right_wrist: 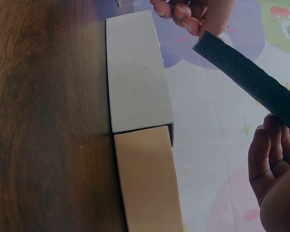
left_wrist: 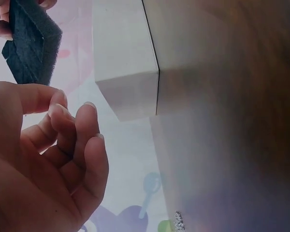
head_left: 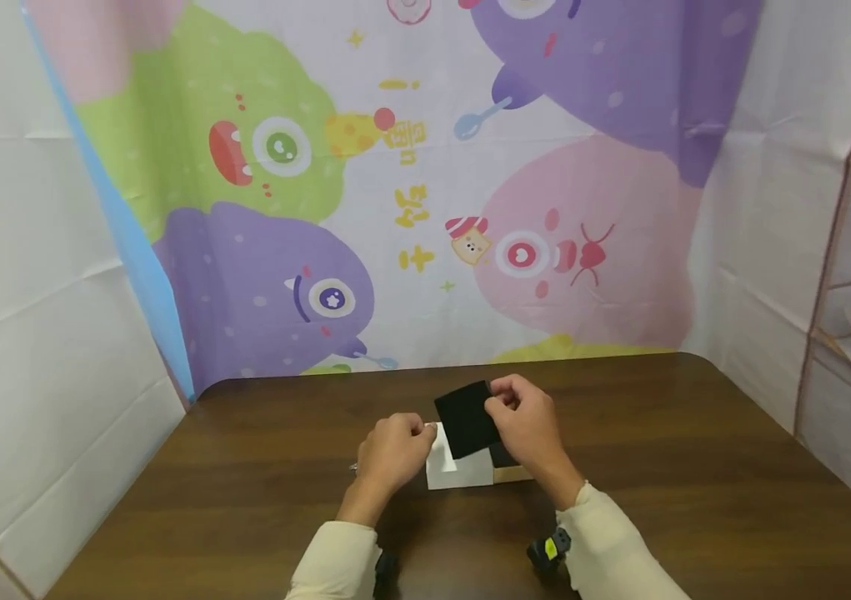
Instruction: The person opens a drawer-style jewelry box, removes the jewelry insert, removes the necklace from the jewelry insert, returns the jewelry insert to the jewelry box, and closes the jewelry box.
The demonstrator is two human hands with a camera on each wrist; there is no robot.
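A thin, square black foam pad (head_left: pixel 466 419) is tilted above the boxes. My right hand (head_left: pixel 526 421) pinches it at its right edge, between thumb and fingers. My left hand (head_left: pixel 393 454) hovers just left of the pad, over the near left corner of a white box (head_left: pixel 461 477). Its fingers (left_wrist: pixel 89 118) are loosely curled, with the thumb and index tips close together and nothing visible between them. Against the right end of the white box stands a tan box part (right_wrist: pixel 147 179), its inside dark in the head view and partly hidden by my right hand.
A small silvery, sparkling thing (left_wrist: pixel 179 221) lies on the brown wooden table (head_left: pixel 245 500), left of the white box and mostly behind my left hand in the head view. A printed cloth (head_left: pixel 410 317) hangs behind the table's far edge.
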